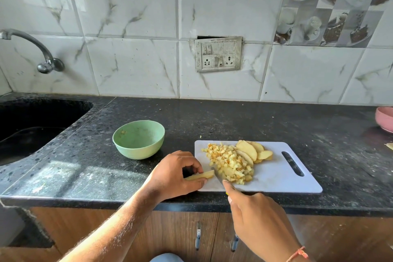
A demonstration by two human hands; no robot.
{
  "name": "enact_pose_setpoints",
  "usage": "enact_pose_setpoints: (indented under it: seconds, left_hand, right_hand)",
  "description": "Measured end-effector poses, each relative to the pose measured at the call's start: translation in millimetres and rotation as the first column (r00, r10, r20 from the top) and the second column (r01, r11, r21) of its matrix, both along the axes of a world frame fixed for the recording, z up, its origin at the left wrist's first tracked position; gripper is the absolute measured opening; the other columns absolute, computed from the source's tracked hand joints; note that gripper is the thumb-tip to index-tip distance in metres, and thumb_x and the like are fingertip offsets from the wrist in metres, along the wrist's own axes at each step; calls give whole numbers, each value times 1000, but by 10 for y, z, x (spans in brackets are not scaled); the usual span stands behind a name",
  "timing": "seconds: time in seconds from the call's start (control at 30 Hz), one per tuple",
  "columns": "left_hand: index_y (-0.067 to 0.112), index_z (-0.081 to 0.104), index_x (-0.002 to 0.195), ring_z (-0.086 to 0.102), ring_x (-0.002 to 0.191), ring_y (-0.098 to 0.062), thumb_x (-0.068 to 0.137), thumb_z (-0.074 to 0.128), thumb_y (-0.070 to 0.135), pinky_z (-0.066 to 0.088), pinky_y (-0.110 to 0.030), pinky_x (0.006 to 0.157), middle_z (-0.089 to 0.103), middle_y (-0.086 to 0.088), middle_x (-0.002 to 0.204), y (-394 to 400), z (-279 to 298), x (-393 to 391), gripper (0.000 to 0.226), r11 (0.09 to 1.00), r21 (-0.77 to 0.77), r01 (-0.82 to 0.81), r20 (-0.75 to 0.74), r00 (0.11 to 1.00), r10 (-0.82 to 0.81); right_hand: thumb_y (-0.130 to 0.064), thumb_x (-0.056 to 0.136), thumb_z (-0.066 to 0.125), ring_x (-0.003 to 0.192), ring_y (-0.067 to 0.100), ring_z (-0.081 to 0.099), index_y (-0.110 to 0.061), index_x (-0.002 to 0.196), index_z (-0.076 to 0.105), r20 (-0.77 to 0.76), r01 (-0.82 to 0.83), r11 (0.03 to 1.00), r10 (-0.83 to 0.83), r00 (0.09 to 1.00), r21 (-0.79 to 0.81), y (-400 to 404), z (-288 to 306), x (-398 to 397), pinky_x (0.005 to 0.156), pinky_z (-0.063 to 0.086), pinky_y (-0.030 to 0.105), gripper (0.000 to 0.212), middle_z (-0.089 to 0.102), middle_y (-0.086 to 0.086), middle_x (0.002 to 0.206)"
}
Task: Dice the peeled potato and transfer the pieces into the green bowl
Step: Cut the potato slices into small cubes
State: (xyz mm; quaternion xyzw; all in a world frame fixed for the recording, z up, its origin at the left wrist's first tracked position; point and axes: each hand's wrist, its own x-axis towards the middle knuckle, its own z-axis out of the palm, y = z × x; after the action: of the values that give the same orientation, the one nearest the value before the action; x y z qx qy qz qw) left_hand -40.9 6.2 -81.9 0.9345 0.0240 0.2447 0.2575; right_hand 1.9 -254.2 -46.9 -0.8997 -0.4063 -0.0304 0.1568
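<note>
A white cutting board (276,176) lies on the black counter. On it are a heap of diced potato (228,161) and several uncut potato slices (253,151) behind the heap. My left hand (174,173) pinches a stack of potato strips (202,175) at the board's left edge. My right hand (253,215) grips a knife (219,177), forefinger along its back, with the blade beside the strips' cut end. The green bowl (139,139) stands left of the board, with a tiny potato bit inside.
A dark sink (32,125) with a tap (42,53) is at the left. A pink bowl (385,118) sits at the far right edge. A switch panel (218,54) is on the tiled wall. Cabinet doors with handles are below the counter edge.
</note>
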Motion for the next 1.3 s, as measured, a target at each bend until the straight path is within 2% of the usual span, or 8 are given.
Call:
enact_pose_setpoints:
  seconds: [0.27,0.4,0.5,0.73,0.97,1.1,1.23,1.3]
  left_hand:
    - [37,82,89,69,85,-10,77,89,53,56,-31,67,71,18,89,13,-26,20,22,995,-104,13,2,1000,-12]
    - [34,86,95,69,81,-4,77,92,46,47,-13,63,73,19,90,4,-22,27,22,992,-129,15,44,999,-9]
    - [32,87,98,69,80,-3,77,93,44,44,-9,65,73,18,90,-12,-22,34,25,990,-138,15,65,998,-6]
    - [32,87,99,65,75,-6,77,94,39,44,-12,65,70,13,84,10,-34,45,23,974,-225,27,40,999,-19]
    - [34,86,98,66,75,-7,79,93,36,44,-11,64,69,15,82,17,-52,59,20,974,-224,31,44,999,-21]
    - [35,86,96,66,75,-6,77,94,37,43,-10,63,69,16,81,10,-54,54,20,974,-225,-1,40,999,10]
    - [36,86,96,67,77,-5,76,94,40,44,-11,63,69,21,86,-9,-60,50,22,972,-234,-32,23,999,39]
    - [36,86,97,66,77,-5,75,94,40,44,-11,62,68,24,88,-29,-60,40,23,970,-235,-55,13,998,60]
  right_hand:
    - [-44,108,29,52,12,44,-53,159,14,-7,20,1000,-20,1000,7,12,-54,18,43,27,23,55,53,-7,67]
    - [-44,107,30,53,12,43,-55,158,17,10,56,997,-56,998,56,27,-25,4,44,28,25,55,46,-9,63]
    - [-43,106,29,56,16,44,-56,159,12,44,82,995,-85,995,59,52,3,-46,45,27,26,57,44,-6,63]
    - [-36,106,33,72,19,59,-43,163,13,89,73,994,-65,994,-87,189,45,-159,65,48,33,60,71,-2,92]
    - [-28,105,35,91,21,68,-31,162,25,114,36,992,-22,993,-119,346,41,-89,74,56,37,58,72,1,103]
    - [-27,105,34,78,21,66,-34,163,16,70,20,992,-12,997,-122,179,32,-185,67,53,36,61,71,0,93]
    - [-29,105,35,91,25,67,-39,163,1,32,34,983,-29,999,-182,36,49,-250,70,44,34,68,69,3,100]
    - [-28,105,34,85,24,63,-40,163,-1,44,63,980,-56,997,-189,1,41,-234,68,41,32,69,65,2,93]
